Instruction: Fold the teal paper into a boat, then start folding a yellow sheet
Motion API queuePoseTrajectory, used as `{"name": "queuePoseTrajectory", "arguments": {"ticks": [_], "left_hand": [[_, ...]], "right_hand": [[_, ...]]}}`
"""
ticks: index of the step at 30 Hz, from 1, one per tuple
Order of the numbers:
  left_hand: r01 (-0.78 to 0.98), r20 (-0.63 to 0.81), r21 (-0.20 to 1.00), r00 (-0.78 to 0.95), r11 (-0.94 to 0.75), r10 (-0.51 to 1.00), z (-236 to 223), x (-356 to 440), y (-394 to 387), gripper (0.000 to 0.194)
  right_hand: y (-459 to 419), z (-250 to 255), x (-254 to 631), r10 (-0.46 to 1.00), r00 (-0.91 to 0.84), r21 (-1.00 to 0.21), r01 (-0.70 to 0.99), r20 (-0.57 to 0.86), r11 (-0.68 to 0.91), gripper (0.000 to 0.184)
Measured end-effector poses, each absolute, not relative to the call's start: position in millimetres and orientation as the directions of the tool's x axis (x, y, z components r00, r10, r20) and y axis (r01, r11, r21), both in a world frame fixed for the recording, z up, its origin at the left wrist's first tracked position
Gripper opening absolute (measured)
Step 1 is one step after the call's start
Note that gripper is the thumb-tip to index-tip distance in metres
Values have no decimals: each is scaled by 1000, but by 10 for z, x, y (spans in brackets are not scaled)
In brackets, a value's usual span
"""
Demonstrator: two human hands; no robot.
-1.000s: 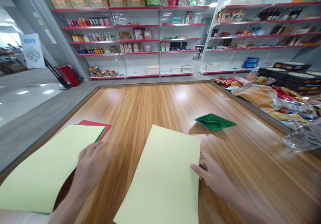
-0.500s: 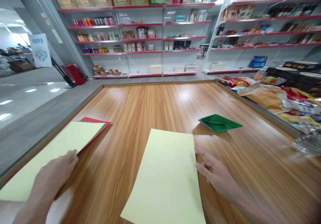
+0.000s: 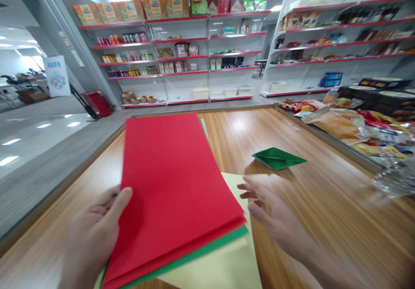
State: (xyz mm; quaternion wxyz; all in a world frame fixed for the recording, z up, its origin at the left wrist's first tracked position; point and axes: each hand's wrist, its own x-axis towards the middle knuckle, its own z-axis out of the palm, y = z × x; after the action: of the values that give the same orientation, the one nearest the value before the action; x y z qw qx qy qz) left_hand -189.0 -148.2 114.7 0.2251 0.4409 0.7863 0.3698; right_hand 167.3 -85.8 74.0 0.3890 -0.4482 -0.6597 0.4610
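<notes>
My left hand [image 3: 97,228] grips the left edge of a stack of coloured paper [image 3: 168,176], thumb on top. Red sheets face up, with green and pale yellow edges showing beneath. The stack is held up over a pale yellow sheet [image 3: 238,237] on the table, covering much of it. My right hand [image 3: 266,207] is beside that sheet's right edge, fingers apart and slightly curled, holding nothing; whether a fingertip touches the paper I cannot tell. Beyond it lies a folded green paper boat shape [image 3: 279,157], pointed at both ends.
The wooden table [image 3: 324,202] has a raised dark edge. Packaged snacks [image 3: 337,125] and black boxes [image 3: 376,94] are piled along the right. A clear plastic item [image 3: 395,179] sits at the right edge. Stocked shelves [image 3: 181,71] stand behind the table.
My left hand has lifted the paper stack from the left side of the table, turned it red side up and brought it over the yellow sheet. My right hand stays near the sheet.
</notes>
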Motion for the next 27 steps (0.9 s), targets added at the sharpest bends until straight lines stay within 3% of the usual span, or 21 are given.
{"name": "queuePoseTrajectory", "arguments": {"ticks": [1, 2, 4, 6, 9, 15, 20, 27], "left_hand": [[289, -119, 921, -432, 262, 894, 1153, -1612, -1437, 49], [77, -139, 981, -364, 179, 921, 1127, -1367, -1397, 45], [-189, -181, 971, -199, 144, 963, 1003, -995, -1340, 35], [-287, -201, 945, -135, 156, 970, 840, -774, -1320, 29], [-347, -222, 922, -110, 172, 969, 653, -638, -1333, 28], [-455, -281, 855, -2, 249, 960, 604, -718, -1362, 30], [-411, -250, 886, -37, 213, 968, 639, -841, -1386, 27], [-272, -169, 951, -61, 147, 984, 691, -899, -1390, 23]], "right_hand": [[-823, 755, 1657, 952, -298, -977, 167, 74, 129, 58], [-785, 758, 1650, 957, -285, -988, 117, 59, 96, 57], [-720, 738, 1666, 973, -227, -999, -18, 49, 46, 51], [-688, 696, 1707, 993, -118, -990, -140, 18, 1, 47], [-690, 639, 1761, 998, -16, -961, -270, -56, -58, 46], [-695, 616, 1734, 988, -48, -891, -429, -145, -151, 43], [-651, 529, 1698, 973, -96, -867, -440, -212, -232, 42], [-553, 419, 1756, 967, 33, -884, -416, -251, -215, 39]]}}
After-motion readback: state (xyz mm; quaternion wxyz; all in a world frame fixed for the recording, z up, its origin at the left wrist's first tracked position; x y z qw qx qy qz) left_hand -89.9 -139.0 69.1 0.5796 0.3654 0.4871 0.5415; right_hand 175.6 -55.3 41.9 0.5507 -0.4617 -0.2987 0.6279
